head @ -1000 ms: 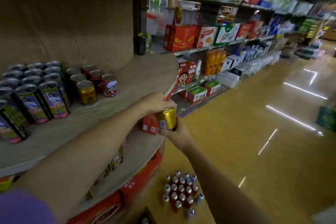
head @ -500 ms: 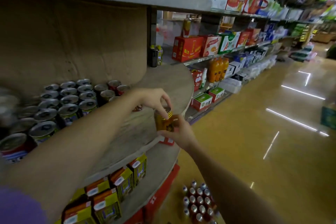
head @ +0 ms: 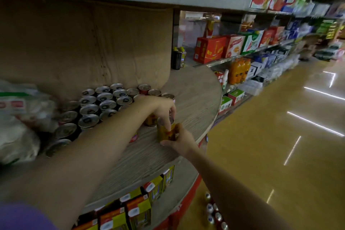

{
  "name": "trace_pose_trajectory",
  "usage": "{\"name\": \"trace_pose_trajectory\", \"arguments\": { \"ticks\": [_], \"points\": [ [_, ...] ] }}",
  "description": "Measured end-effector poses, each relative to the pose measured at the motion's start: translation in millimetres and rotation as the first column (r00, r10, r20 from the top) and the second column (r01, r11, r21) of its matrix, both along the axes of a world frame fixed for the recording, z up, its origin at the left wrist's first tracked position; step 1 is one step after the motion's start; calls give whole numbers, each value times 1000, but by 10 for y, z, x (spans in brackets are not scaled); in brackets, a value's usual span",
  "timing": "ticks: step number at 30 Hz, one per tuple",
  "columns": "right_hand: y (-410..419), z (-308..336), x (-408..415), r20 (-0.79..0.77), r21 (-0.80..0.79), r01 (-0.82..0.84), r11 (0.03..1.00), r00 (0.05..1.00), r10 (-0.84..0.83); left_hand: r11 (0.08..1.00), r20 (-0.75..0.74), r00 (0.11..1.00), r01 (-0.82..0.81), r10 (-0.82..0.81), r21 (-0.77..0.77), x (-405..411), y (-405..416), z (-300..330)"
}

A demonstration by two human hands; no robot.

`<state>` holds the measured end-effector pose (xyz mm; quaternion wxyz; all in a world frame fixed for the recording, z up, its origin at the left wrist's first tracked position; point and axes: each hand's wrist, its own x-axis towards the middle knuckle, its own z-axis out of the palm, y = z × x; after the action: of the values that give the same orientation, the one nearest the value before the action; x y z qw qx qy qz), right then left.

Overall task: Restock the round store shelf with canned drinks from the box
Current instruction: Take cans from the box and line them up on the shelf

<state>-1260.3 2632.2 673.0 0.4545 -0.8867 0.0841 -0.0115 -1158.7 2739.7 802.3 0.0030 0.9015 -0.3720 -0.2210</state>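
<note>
A gold can [head: 165, 132] stands upright on the round wooden shelf [head: 197, 102], near its front edge. My left hand [head: 164, 107] reaches over the shelf and pinches the can's top rim with its fingertips. My right hand [head: 182, 141] comes from below and grips the can's side. Another gold can [head: 150, 120] stands just behind it, partly hidden by my left hand. Several silver-topped cans [head: 104, 101] fill the shelf further back, against the curved cardboard wall.
White plastic-wrapped packs [head: 20, 121] lie at the shelf's left. Yellow and orange cartons [head: 138, 209] line the tier below. A pack of small bottles [head: 214, 211] stands on the floor. Long straight shelves with boxes [head: 211, 49] run along the aisle to the right.
Both hands carried the gold can up from the shelf's edge and onto the round shelf, where it now stands beside another gold can. The camera moved closer to the shelf.
</note>
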Motion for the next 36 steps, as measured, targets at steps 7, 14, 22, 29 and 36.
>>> {"name": "trace_pose_trajectory", "arguments": {
  "ticks": [7, 14, 22, 29, 36],
  "points": [
    [141, -48, 202, -49, -101, 34, 994, 998, -39, 1000, 66, 998, 13, -12, -15, 117, 38, -163],
    [221, -79, 346, -74, -135, 55, 989, 995, -66, 1000, 105, 994, -7, 9, -20, 169, 55, -213],
    [324, -77, 536, -112, -227, 63, 972, 990, -90, 998, 135, 989, -64, 65, -7, 195, 135, -207],
    [186, -111, 587, -161, -103, -7, 995, 987, -10, 1000, 88, 996, -10, 10, 1, 188, 21, -130],
    [-529, 18, 71, -1, -12, 210, 978, 978, -210, 955, 26, 997, 78, -74, -288, 34, -409, -190]
  ]
}}
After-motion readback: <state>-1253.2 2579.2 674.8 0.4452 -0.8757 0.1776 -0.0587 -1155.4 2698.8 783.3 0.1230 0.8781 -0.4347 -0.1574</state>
